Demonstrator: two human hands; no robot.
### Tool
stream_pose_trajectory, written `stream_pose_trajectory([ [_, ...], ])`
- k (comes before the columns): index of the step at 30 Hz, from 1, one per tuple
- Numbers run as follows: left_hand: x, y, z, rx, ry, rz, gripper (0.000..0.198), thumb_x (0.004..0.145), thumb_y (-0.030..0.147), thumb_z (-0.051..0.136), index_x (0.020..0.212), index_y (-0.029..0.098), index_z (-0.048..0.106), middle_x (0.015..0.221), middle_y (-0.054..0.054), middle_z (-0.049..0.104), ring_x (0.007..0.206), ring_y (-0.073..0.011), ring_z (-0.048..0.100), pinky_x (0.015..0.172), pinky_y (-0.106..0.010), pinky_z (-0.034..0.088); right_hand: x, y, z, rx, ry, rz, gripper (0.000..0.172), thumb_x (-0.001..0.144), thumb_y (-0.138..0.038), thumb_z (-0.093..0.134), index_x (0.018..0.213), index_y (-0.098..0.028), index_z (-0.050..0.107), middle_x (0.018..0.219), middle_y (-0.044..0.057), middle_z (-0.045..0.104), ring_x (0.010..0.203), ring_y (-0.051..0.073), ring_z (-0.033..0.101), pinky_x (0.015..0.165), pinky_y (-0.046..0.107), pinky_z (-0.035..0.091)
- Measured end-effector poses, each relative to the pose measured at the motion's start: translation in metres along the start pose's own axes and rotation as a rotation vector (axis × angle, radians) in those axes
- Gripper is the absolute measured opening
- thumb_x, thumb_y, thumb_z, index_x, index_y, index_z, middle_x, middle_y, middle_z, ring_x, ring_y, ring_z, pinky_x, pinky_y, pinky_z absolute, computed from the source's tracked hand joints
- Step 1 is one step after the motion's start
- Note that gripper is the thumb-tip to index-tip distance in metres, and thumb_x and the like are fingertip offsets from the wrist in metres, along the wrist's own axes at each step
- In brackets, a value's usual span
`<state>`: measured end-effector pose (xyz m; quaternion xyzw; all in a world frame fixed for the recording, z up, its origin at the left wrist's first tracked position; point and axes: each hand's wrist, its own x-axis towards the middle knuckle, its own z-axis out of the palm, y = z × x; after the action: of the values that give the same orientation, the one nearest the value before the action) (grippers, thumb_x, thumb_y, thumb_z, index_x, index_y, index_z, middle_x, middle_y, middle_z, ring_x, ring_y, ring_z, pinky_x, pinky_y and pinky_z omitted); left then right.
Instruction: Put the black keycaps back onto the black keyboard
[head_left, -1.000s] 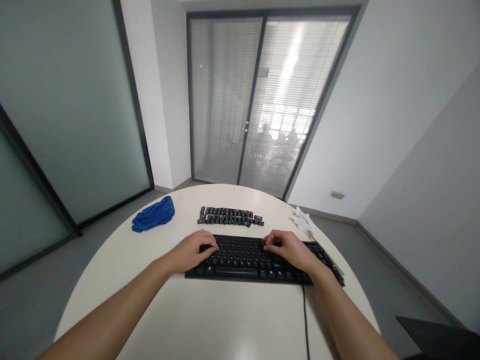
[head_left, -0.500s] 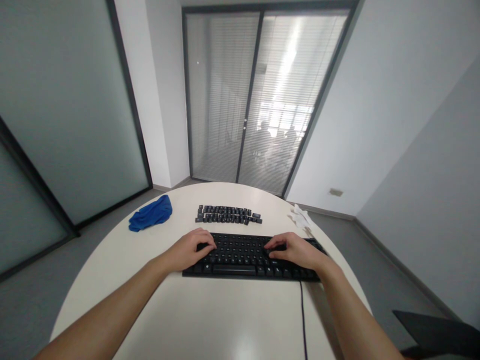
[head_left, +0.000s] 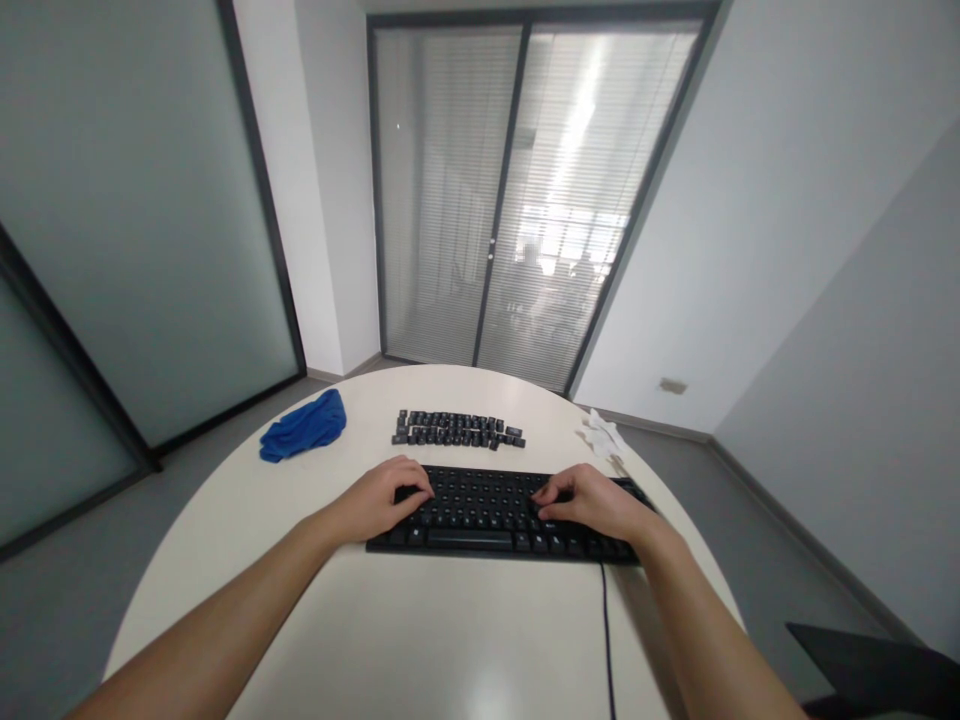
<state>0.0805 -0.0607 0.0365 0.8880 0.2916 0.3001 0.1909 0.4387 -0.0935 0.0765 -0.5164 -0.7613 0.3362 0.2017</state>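
A black keyboard (head_left: 471, 540) lies flat on the table, with bare key posts showing along its upper rows and its long space bar in place. My left hand (head_left: 386, 497) grips its left end, fingers bent over the far side and thumb along the near side. Over the keys right of the middle, my right hand (head_left: 581, 497) has thumb and fingertips drawn together in a pinch. What lies between those fingertips is too small to make out. Beyond the keyboard, loose black keycaps (head_left: 457, 430) sit in rows.
A crumpled blue cloth (head_left: 304, 427) is at the left of the round white table (head_left: 420, 635). Something white and crumpled (head_left: 601, 434) lies near the right edge. The keyboard's cable (head_left: 607, 640) runs toward me. A dark chair part (head_left: 870, 660) shows at lower right.
My right fingertips have shifted very slightly over the keys. My left hand stays on the keyboard's left end, and the view has moved a touch.
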Motion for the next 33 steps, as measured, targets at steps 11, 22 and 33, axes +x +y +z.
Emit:
stream_pose_trajectory([
  [11,-0.0005,0.0013,0.0002,0.002,-0.003,0.000,0.015,0.095,0.026,0.054,0.094,0.023,0.069,0.098,-0.004,0.069,0.095,-0.0193,0.060,0.090,-0.036,0.048,-0.0006,-0.0009,-0.0008,-0.049,-0.002,-0.021,0.016,0.075,-0.035,0.072,0.077,-0.019,0.078,0.093,0.006,0.078,0.093,0.025,0.071,0.084,0.033,0.054],
  [22,-0.0005,0.0005,-0.0004,-0.009,-0.004,-0.008,0.015,0.095,0.028,0.055,0.094,0.023,0.069,0.099,-0.004,0.069,0.095,-0.0201,0.060,0.090,-0.036,0.048,-0.0009,-0.0029,0.0001,-0.062,-0.032,-0.032,0.013,0.074,-0.032,0.071,0.072,-0.020,0.077,0.089,0.004,0.078,0.085,0.023,0.071,0.080,0.031,0.054],
  [33,-0.0003,0.0002,0.0009,-0.007,0.001,-0.004,0.015,0.095,0.027,0.055,0.094,0.023,0.069,0.098,-0.004,0.069,0.094,-0.0198,0.060,0.090,-0.037,0.048,-0.0015,-0.0082,0.0004,-0.163,-0.035,-0.041,0.012,0.073,-0.025,0.065,0.072,-0.020,0.076,0.090,0.003,0.078,0.081,0.021,0.070,0.080,0.030,0.052],
])
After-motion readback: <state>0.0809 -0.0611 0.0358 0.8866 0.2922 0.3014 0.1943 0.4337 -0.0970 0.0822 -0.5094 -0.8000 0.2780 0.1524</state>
